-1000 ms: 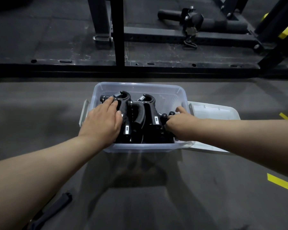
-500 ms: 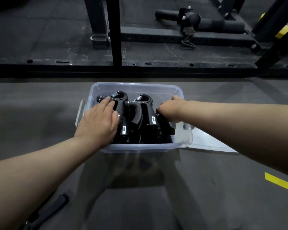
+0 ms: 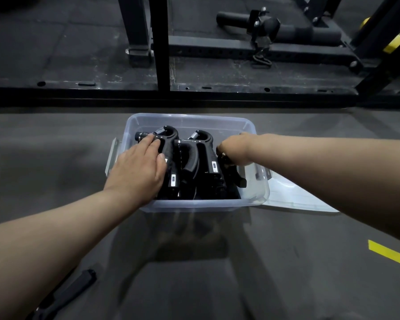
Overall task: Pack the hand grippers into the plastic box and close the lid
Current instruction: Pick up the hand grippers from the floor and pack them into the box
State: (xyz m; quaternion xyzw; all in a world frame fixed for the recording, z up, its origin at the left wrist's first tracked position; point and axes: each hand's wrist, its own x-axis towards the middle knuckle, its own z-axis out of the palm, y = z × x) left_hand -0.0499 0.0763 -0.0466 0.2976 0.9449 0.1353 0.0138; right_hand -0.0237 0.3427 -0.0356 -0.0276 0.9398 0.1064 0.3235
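In the box (image 3: 194,205) stand hand grippers (image 3: 208,158); the lid (image 3: 293,197) lies right, seemingly touching.

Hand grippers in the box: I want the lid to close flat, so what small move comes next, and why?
Probably settle the rightmost hand gripper down among the other hand grippers: the right hand grips it, tilted by the right wall of the plastic box, while the left hand presses those. The lid lies beside the box.

Dark floor (image 3: 56,158), plastic box (image 3: 194,205), lid (image 3: 293,199) beside it
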